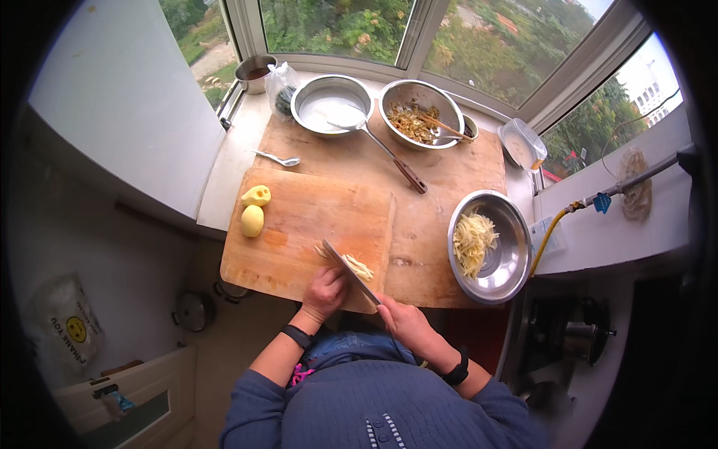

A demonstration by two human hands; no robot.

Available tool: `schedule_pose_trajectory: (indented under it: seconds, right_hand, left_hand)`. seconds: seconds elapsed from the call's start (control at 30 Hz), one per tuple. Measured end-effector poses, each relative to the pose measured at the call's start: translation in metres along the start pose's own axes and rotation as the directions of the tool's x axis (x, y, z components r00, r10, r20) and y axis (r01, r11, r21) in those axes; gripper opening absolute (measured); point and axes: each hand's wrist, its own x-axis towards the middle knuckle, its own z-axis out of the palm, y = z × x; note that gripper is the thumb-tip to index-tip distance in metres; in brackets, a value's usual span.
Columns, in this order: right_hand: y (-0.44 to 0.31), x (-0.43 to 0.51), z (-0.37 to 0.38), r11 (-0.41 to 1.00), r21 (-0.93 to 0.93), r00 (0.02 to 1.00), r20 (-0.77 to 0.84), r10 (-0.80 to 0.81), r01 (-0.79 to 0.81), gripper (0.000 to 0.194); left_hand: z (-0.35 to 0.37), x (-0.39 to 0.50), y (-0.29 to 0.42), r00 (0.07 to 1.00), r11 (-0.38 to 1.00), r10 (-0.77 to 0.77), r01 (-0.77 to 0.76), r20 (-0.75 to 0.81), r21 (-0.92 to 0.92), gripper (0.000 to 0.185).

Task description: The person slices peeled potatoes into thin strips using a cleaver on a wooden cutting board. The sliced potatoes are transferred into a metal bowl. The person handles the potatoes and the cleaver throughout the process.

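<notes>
My right hand (pixel 403 321) is closed round the handle of a kitchen knife (pixel 350 272), its blade slanting up and left over the wooden cutting board (pixel 314 196). Close against the blade's left side, my left hand (pixel 326 292) has its fingers curled on the board; whatever lies under them is hidden. Pale potato strips (pixel 358 267) lie just right of the blade, and a few more show left of its tip. Two peeled potatoes, one whole (pixel 252 220) and one uneven (pixel 256 195), sit at the board's left edge. A steel bowl (pixel 513 255) at the right holds shredded potato (pixel 474 238).
Behind the board stand a steel bowl of white liquid (pixel 300 92) with a ladle (pixel 392 157) across its rim, and a bowl of chopped food (pixel 415 120) with chopsticks. A white spoon (pixel 286 161) lies at the left. A yellow hose (pixel 547 241) runs near the right bowl.
</notes>
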Motion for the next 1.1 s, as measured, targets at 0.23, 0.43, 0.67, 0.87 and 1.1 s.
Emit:
schedule_pose_trajectory:
  seconds: [0.23, 0.43, 0.67, 0.87, 1.1]
  right_hand:
    - [-0.002, -0.011, -0.010, 0.999, 0.031, 0.999, 0.010, 0.035, -0.035, 0.037]
    - [-0.004, -0.017, -0.011, 0.999, -0.027, 0.997, 0.063, 0.037, -0.036, 0.037]
    - [0.004, -0.016, -0.007, 0.999, -0.039, 0.997, 0.065, 0.036, -0.034, 0.036]
    - [0.010, 0.001, 0.007, 0.979, -0.111, 0.980, -0.084, -0.181, 0.171, 0.036]
    - [0.006, -0.004, -0.004, 0.975, 0.186, 0.992, -0.017, 0.126, -0.120, 0.038]
  left_hand:
    - [0.002, -0.001, 0.002, 0.997, 0.997, -0.076, 0.076, -0.024, -0.020, 0.015]
    - [0.003, -0.001, -0.001, 1.000, 1.000, -0.016, 0.016, -0.024, 0.020, 0.014]
    - [0.002, -0.002, -0.001, 1.000, 1.000, -0.018, 0.018, -0.012, 0.023, 0.017]
    - [0.000, 0.001, 0.000, 1.000, 1.000, -0.015, 0.016, -0.022, 0.020, 0.019]
    - [0.001, -0.002, -0.001, 0.976, 0.975, -0.213, 0.208, -0.051, -0.083, 0.017]
